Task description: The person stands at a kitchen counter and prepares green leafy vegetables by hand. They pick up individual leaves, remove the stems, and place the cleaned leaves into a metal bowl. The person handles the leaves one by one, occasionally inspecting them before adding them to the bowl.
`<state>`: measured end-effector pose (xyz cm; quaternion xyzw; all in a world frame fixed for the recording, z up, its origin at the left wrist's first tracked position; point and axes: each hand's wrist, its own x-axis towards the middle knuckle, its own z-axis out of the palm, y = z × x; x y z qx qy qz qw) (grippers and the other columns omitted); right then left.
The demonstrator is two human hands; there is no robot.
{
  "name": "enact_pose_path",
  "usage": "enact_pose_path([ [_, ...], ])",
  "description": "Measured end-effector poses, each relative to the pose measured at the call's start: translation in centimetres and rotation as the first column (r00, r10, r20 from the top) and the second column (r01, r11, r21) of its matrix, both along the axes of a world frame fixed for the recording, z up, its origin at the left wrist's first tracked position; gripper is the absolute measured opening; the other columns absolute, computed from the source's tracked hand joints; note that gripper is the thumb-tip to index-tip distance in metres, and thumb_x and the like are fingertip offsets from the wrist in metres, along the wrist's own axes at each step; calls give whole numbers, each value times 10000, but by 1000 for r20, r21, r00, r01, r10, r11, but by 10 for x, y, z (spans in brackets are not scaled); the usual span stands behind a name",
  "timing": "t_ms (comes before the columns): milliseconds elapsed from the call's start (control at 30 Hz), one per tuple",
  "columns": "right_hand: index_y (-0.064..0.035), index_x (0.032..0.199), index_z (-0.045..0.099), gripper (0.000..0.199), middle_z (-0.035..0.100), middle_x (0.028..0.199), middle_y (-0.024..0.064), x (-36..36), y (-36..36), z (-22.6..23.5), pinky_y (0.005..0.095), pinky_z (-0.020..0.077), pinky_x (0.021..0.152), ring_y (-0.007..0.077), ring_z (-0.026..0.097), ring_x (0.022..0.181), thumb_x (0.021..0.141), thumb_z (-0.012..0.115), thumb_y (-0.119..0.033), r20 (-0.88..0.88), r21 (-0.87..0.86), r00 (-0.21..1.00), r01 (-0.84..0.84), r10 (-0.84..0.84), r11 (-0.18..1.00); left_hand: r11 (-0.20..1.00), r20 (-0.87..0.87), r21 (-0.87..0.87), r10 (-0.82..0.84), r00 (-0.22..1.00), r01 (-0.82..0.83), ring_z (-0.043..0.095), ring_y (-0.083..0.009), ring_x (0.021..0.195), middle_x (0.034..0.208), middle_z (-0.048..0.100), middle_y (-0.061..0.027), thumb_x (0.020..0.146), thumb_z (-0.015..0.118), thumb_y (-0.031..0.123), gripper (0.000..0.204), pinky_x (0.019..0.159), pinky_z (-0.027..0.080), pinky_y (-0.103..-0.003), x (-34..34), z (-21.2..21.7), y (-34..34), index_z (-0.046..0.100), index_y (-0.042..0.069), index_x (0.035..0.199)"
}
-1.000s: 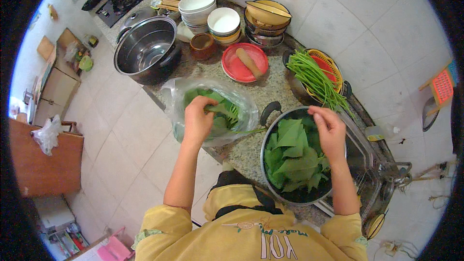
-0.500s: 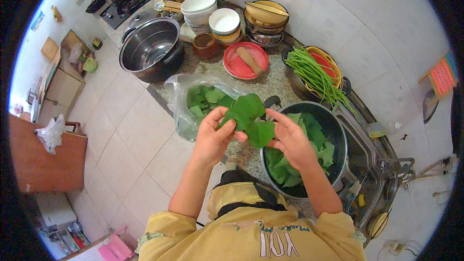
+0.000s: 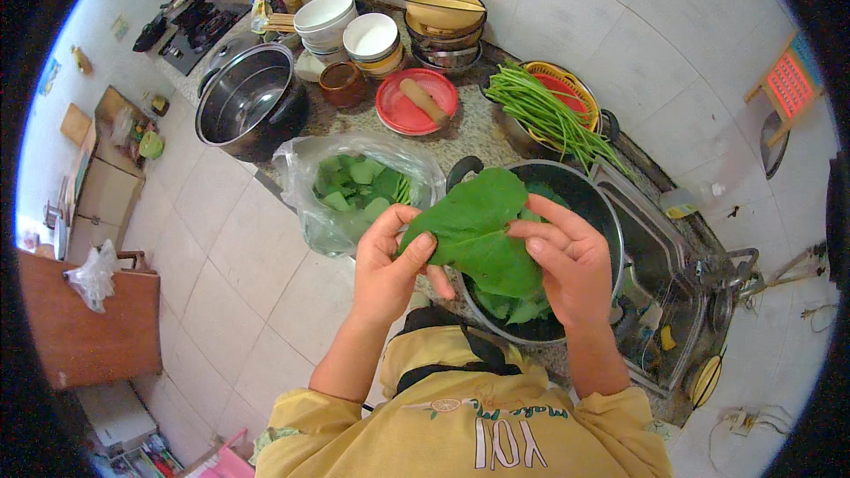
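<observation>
Both hands hold one large green leaf (image 3: 478, 230) above the counter's front edge. My left hand (image 3: 390, 261) pinches its left end, and my right hand (image 3: 567, 265) grips its right side. Under the leaf stands a dark round pot (image 3: 602, 221) with more green leaves inside. Left of the pot, a clear plastic bag (image 3: 305, 168) lies open on the counter with several green leaves (image 3: 359, 186) in it.
On the stone counter: a steel pot (image 3: 252, 106), a brown cup (image 3: 343, 84), stacked white bowls (image 3: 326, 22), a red plate (image 3: 394, 111) with a pale root, long green beans (image 3: 549, 115) on a yellow basket. A steel sink (image 3: 664, 274) lies right. A wooden table (image 3: 84, 319) stands left.
My left hand came out of the plastic bag with a leaf and moved right. My right hand left the pot and joined it, and both now hold the leaf over the pot.
</observation>
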<state>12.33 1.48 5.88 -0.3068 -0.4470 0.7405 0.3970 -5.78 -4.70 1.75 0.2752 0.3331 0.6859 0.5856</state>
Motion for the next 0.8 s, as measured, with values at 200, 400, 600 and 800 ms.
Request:
enact_pose_path([
  [200,49,1201,396,421,590,997,165,13,-4,1,258,441,804,159,565,906,795,504,22,20,30,1000,21,-21,999,1000,29,-4,-28,999,28,536,-188,430,796,561,-117,839,502,74,140,340,443,-264,9,11,-5,414,-15,902],
  [400,56,1202,392,426,593,990,165,23,-8,1,263,434,818,165,563,914,791,502,24,24,66,999,31,-32,997,998,13,0,-56,998,56,531,-184,424,790,554,-109,839,503,73,136,336,436,-258,18,15,-10,415,-14,896],
  [600,51,1189,411,419,600,973,161,32,-11,4,265,432,821,165,567,905,782,506,29,36,62,997,65,-67,996,998,-83,0,-69,994,69,549,-181,444,810,551,-108,836,512,70,140,382,438,-251,24,15,-11,418,-11,903],
  [800,29,1112,494,358,610,962,129,52,-8,-3,260,432,812,164,573,897,757,537,22,273,229,926,199,-259,953,987,-502,-95,-158,850,127,601,-174,673,844,558,-95,823,494,20,281,595,496,-272,39,8,-5,425,8,1095],
])
